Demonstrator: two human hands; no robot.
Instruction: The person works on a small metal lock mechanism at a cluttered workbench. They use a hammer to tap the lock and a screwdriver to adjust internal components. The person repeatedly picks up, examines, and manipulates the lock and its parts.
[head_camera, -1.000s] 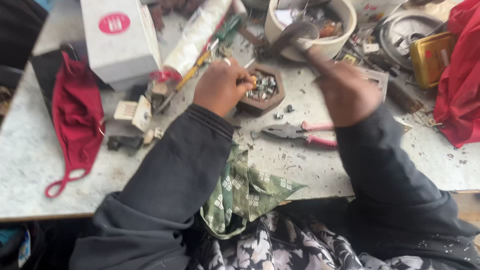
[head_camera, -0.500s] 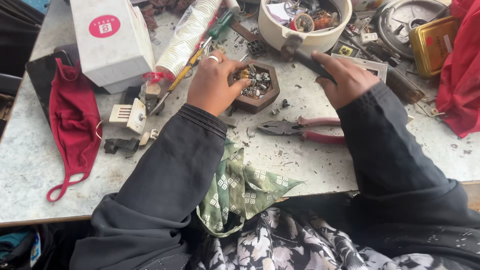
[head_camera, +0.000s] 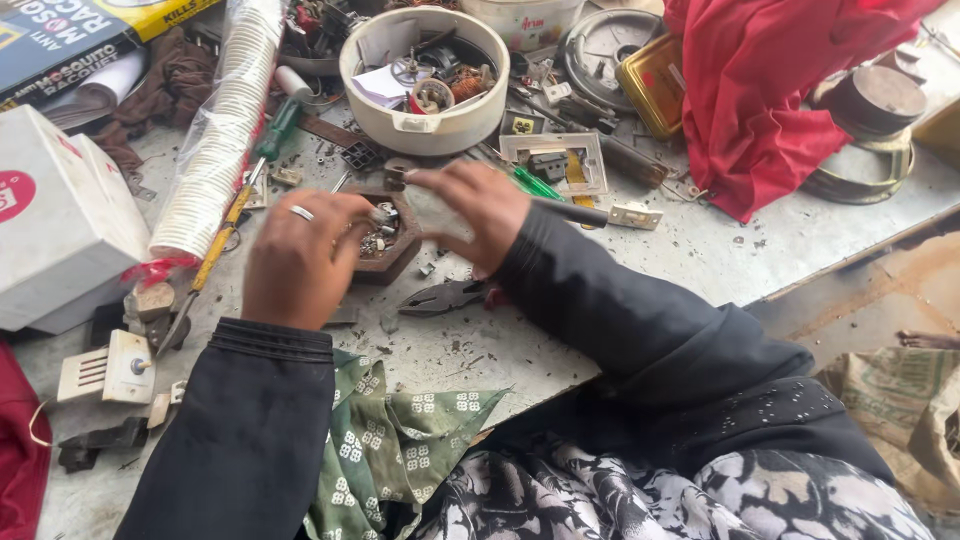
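Head view: hexagonal tray (head_camera: 400, 262) of screws (head_camera: 378, 238).

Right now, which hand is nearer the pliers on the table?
Right. The right hand is just above the pliers; the left hand sits farther off to their left, at the hexagonal wooden dish.

The hexagonal tray (head_camera: 392, 262) looks like matt brown wood, filled with small shiny metal screws (head_camera: 378, 240). Just below it, the pliers (head_camera: 440, 297) are dull dark metal. Above it, the round bowl (head_camera: 425, 125) is smooth cream plastic. Left of the tray, the stacked cups (head_camera: 222, 140) sit in glossy clear plastic wrap. The worktable (head_camera: 640, 260) beneath is rough, gritty grey.
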